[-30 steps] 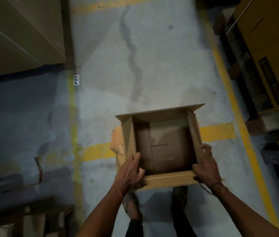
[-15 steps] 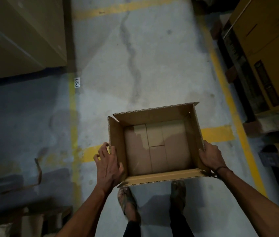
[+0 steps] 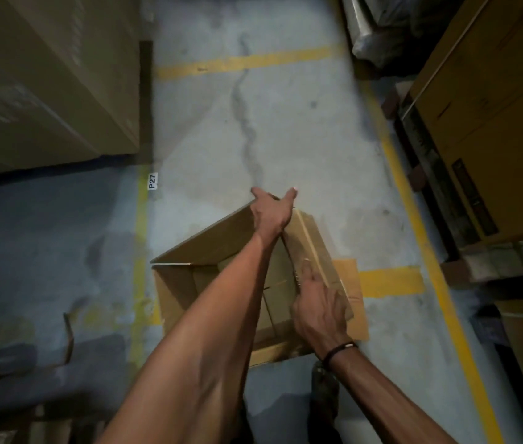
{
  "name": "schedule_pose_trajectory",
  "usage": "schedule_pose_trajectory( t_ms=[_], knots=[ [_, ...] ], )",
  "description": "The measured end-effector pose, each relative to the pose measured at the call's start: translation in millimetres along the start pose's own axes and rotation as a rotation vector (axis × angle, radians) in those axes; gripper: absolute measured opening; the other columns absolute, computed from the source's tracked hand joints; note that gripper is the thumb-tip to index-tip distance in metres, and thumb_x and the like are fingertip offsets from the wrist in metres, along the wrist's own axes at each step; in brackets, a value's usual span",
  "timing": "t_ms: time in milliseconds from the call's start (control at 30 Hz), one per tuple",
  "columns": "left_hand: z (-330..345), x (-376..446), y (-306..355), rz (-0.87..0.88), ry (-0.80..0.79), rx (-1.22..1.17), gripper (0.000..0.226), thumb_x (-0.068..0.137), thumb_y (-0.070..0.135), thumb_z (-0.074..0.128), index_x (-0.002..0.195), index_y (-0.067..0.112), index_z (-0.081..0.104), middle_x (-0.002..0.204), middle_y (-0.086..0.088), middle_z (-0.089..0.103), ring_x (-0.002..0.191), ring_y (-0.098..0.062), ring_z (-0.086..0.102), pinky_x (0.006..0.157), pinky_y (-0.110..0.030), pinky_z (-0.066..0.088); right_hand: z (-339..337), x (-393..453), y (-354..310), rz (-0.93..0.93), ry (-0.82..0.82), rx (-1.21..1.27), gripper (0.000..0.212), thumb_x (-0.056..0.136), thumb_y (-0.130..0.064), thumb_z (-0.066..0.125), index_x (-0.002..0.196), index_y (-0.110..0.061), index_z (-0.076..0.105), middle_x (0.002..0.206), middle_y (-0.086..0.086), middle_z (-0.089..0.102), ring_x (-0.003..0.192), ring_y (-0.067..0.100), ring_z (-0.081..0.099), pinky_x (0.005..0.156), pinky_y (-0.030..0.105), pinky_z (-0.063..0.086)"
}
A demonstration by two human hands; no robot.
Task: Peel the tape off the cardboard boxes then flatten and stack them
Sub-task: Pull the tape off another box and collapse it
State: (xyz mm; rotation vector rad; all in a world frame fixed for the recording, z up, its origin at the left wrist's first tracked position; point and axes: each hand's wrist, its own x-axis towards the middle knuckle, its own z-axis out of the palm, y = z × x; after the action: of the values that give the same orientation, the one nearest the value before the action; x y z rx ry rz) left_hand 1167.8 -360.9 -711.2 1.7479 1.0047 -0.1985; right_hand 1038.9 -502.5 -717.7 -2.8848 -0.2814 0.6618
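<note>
Since half a second earlier, the left hand [image 3: 269,213] has been moved from the box's near left corner to its far corner, and the cardboard box [image 3: 221,248] has been skewed from a square into a slanted shape. A grey concrete floor [image 3: 286,133] is seen, cracked down the middle and marked with yellow painted lines [image 3: 247,61] and a small label reading P27 [image 3: 152,181]. Large stacked cartons [image 3: 45,75] are seen at the left, and yellow-brown cartons on pallets [image 3: 494,107] at the right. The open-topped box is held just above the floor in front of the person's feet. Its far corner is gripped from above by the left hand, thumb and forefinger spread to either side. The right hand [image 3: 319,306] is laid on the box's right wall with fingers straight, pressing rather than clasping. Plain brown corrugated board is shown, its bottom flaps visible inside, one loose flap [image 3: 354,302] jutting out at the right. A dark band [image 3: 338,349] is worn on the right wrist.
</note>
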Motion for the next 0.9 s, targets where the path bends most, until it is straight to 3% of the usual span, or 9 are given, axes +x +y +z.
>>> schedule_pose_trajectory(
  t_ms=[133,200,300,400,467,533,633,733,900],
  knots=[
    [-25.9,1.1,-4.7,-0.095,0.211,-0.100,0.065,0.095,0.038,0.069,0.136,-0.003,0.042,0.142,-0.026,0.050,0.130,-0.041,0.052,0.103,-0.037,0.045,-6.8,-12.9,-33.1,-0.087,-0.013,-0.029,0.073,0.094,-0.019,0.050,0.158,-0.011,0.015,0.132,0.014,0.055,0.098,0.031,0.066,0.066,0.034,0.038],
    [-39.3,-8.7,-17.9,-0.078,0.286,-0.065,0.054,0.096,0.034,0.068,0.127,-0.005,0.050,0.134,-0.025,0.057,0.124,-0.039,0.055,0.097,-0.035,0.045,-16.5,-26.6,-42.0,-0.174,-0.058,0.007,0.066,0.096,-0.037,0.048,0.153,-0.011,0.026,0.119,0.012,0.062,0.094,0.029,0.066,0.065,0.033,0.038],
    [-67.2,-25.6,-34.8,-0.070,0.301,-0.057,0.049,0.095,0.037,0.066,0.120,-0.004,0.056,0.126,-0.022,0.060,0.118,-0.035,0.056,0.084,-0.032,0.041,-37.4,-36.0,-30.9,-0.237,-0.052,0.288,0.041,0.093,-0.064,0.042,0.114,-0.032,0.054,0.086,-0.005,0.067,0.072,0.017,0.063,0.056,0.030,0.040],
    [-110.9,-45.9,-42.6,-0.072,0.299,-0.024,0.046,0.094,0.040,0.066,0.116,0.000,0.064,0.120,-0.019,0.067,0.113,-0.034,0.061,0.081,-0.030,0.041,-51.8,-15.7,5.3,-0.094,0.031,0.560,0.022,0.102,-0.040,0.049,0.092,-0.026,0.063,0.084,-0.004,0.070,0.075,0.019,0.066,0.058,0.026,0.043],
    [-144.0,-63.3,-47.2,-0.059,0.290,-0.034,0.041,0.094,0.041,0.066,0.109,0.003,0.068,0.109,-0.015,0.071,0.104,-0.031,0.064,0.080,-0.030,0.042,-63.7,-3.1,35.9,0.060,0.044,0.578,0.019,0.098,-0.016,0.054,0.094,-0.019,0.072,0.095,0.004,0.076,0.092,0.026,0.069,0.074,0.027,0.051],
    [-174.7,-84.1,-47.2,-0.039,0.272,-0.114,0.033,0.094,0.042,0.068,0.093,0.010,0.068,0.088,-0.007,0.067,0.085,-0.025,0.060,0.072,-0.031,0.039,-82.6,1.9,58.4,0.165,-0.073,0.578,0.022,0.096,-0.011,0.055,0.096,-0.017,0.077,0.106,0.007,0.076,0.104,0.027,0.069,0.096,0.034,0.052],
    [-212.1,-122.1,-33.8,-0.030,0.228,-0.308,0.036,0.091,0.042,0.071,0.069,0.021,0.051,0.065,0.003,0.049,0.063,-0.018,0.044,0.058,-0.031,0.034,-127.3,-4.1,62.2,0.237,-0.348,0.785,0.022,0.100,-0.018,0.053,0.101,-0.011,0.074,0.106,0.008,0.076,0.102,0.026,0.071,0.093,0.038,0.057],
    [-242.9,-159.5,-6.6,-0.020,0.163,-0.471,0.037,0.085,0.047,0.074,0.076,0.020,0.052,0.068,-0.002,0.048,0.063,-0.018,0.045,0.060,-0.030,0.039,-180.5,-16.0,45.6,0.211,-0.571,0.894,0.029,0.102,-0.033,0.048,0.100,-0.010,0.066,0.094,0.008,0.072,0.088,0.024,0.068,0.078,0.032,0.054],
    [-284.6,-216.1,38.9,0.125,0.042,-0.680,0.034,0.093,0.043,0.070,0.104,0.011,0.064,0.081,-0.010,0.062,0.065,-0.021,0.060,0.060,-0.031,0.054,-218.2,24.3,46.1,0.088,-0.529,1.012,0.058,0.081,-0.076,0.055,0.093,-0.020,0.064,0.084,0.008,0.061,0.078,0.032,0.053,0.079,0.045,0.043]
  ],
)
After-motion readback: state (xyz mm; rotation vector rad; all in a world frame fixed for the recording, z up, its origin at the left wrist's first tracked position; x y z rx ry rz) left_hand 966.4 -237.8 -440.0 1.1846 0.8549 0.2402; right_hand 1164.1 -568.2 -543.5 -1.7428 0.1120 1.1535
